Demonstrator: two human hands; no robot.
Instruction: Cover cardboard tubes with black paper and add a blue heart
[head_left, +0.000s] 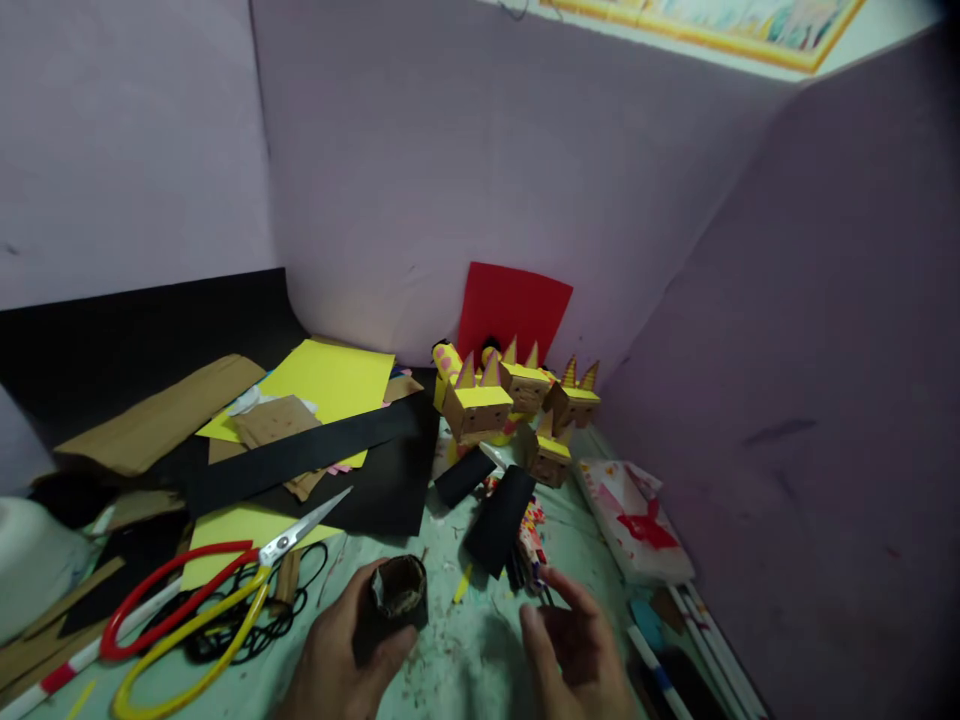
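In my left hand (352, 645) is a short cardboard tube (420, 592) covered in black paper, its open end tipped up toward me. My fingers wrap its left side, with the thumb across the front. To the right, my right hand (574, 650) hovers with thumb and fingers apart and nothing between them. Just beyond it lie a larger black paper tube (501, 520) and a second black tube (465, 477). A patterned red and white piece (534, 535) shows partly behind the larger tube.
Scissors (281, 545) with red and yellow handles lie at left over black cord (240, 620). Behind are yellow paper (330, 370), a black strip (315, 445) and brown cardboard (165, 415). Cardboard animal heads (480, 410) stand before a red sheet (517, 310). A plastic packet (637, 520) lies right.
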